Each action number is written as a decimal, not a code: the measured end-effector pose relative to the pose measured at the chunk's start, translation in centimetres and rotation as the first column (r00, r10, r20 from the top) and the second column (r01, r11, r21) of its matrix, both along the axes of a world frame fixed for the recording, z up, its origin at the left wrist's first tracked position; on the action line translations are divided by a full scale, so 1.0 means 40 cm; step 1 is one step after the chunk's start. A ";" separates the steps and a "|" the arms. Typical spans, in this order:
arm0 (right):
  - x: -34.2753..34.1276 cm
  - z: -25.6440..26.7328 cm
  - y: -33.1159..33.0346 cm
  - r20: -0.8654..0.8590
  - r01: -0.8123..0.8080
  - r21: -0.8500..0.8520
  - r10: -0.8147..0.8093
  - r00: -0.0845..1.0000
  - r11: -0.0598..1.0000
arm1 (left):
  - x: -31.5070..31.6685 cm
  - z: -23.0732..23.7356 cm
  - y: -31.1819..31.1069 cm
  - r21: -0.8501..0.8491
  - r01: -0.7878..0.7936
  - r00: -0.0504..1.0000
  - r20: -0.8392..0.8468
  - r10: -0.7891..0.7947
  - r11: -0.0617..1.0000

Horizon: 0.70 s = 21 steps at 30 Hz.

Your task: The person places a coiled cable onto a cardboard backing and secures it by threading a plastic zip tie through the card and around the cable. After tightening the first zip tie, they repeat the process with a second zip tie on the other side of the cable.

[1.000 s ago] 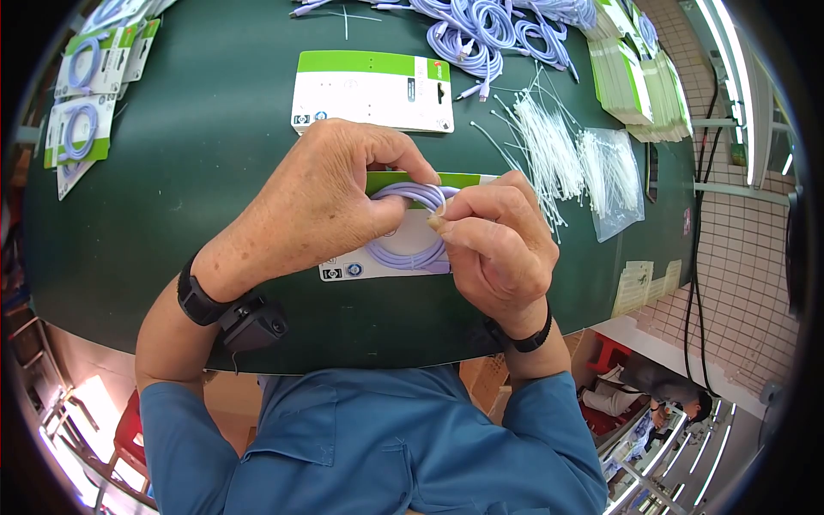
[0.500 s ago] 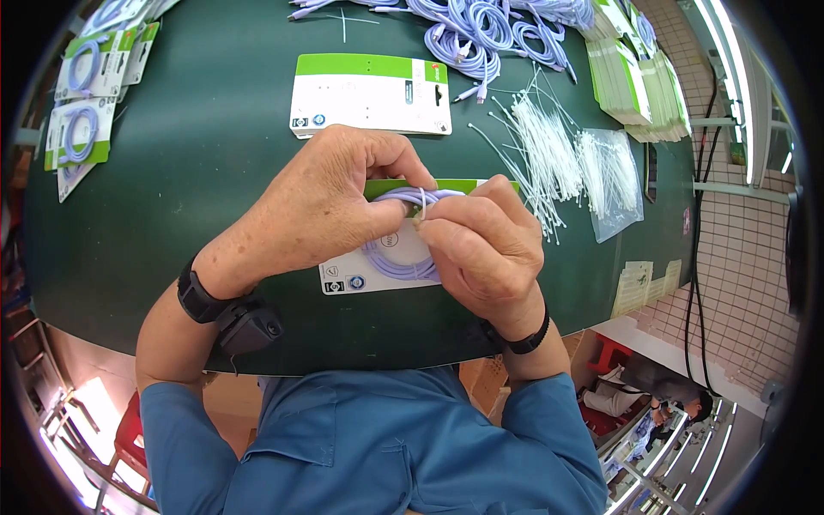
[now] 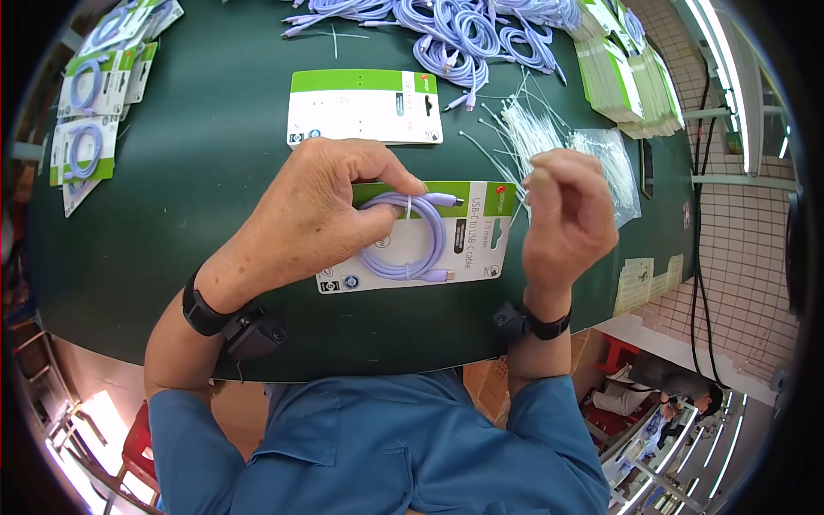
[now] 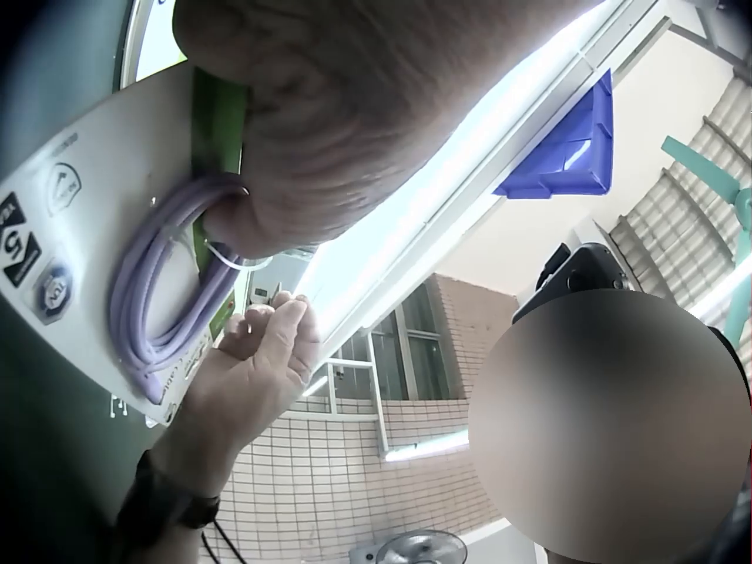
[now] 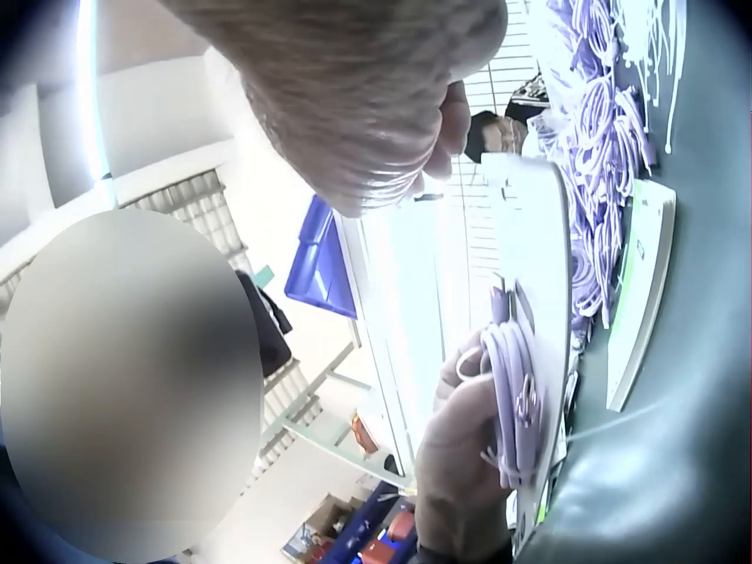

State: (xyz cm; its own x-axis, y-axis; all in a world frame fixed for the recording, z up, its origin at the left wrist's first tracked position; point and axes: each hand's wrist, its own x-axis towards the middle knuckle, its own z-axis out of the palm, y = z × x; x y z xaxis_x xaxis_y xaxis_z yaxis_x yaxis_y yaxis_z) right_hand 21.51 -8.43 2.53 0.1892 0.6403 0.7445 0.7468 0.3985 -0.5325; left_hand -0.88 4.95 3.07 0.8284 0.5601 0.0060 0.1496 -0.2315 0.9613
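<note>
A coiled lilac USB-C cable lies against a green-and-white backing card, its two plugs pointing right. My left hand pinches the coil's upper left part between thumb and index finger. Beside those fingertips a white cable tie loops round the strands; a second tie binds the coil's lower side. To the right of the card, my right hand is raised, fingers curled and thumb against the fingertips, with nothing visible between them. The coil also shows in the right wrist view.
Another card lies just beyond. Loose white cable ties and a plastic bag of ties lie at right. Lilac cables are heaped at the back, card stacks at back right, carded cables at far left.
My right hand has left the cable tie by the left fingertips and moved right and up, uncovering the card's right side and both plugs. The left hand stays on the coil.
</note>
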 end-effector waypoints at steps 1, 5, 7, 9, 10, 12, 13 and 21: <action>0.017 0.000 0.000 -0.250 0.067 -0.125 -0.097 0.963 0.990 | -0.001 0.005 -0.002 -0.031 -0.001 1.000 0.022 0.001 1.000; 0.033 -0.040 0.018 -0.622 -0.215 -0.411 -0.101 0.776 0.886 | -0.004 0.017 -0.008 -0.045 -0.001 0.997 0.072 0.004 0.999; 0.012 -0.055 0.021 -0.572 -0.430 -0.433 0.127 0.810 0.792 | -0.007 0.015 -0.010 0.028 -0.026 0.996 0.091 0.024 0.999; -0.027 -0.081 0.032 -0.571 -0.524 -0.368 0.258 0.780 0.768 | -0.009 0.019 -0.010 0.032 -0.010 0.995 0.097 0.007 0.999; -0.039 -0.092 0.032 -0.557 -0.615 -0.312 0.385 0.736 0.724 | -0.010 0.022 -0.008 0.029 -0.001 0.994 0.105 -0.002 1.000; -0.041 -0.107 0.021 -0.696 -0.677 -0.273 0.345 0.629 0.683 | -0.011 0.026 -0.008 0.033 0.018 0.994 0.107 -0.021 0.999; -0.041 -0.111 0.016 -0.813 -0.738 -0.227 0.294 0.503 0.636 | -0.011 0.028 -0.008 0.018 0.014 0.994 0.105 -0.015 1.000; -0.018 -0.115 0.010 -0.777 -0.738 -0.330 0.275 0.567 0.589 | -0.004 0.015 -0.017 0.036 0.015 0.996 0.084 -0.018 0.999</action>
State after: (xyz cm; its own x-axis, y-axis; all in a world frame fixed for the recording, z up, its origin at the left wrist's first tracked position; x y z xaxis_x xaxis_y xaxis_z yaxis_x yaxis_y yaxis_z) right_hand 20.79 -8.04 -2.06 -0.0917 0.9949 0.0418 -0.0660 0.0358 -0.9972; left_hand -1.04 4.28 3.68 0.8333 0.5445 0.0957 0.0641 -0.2671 0.9615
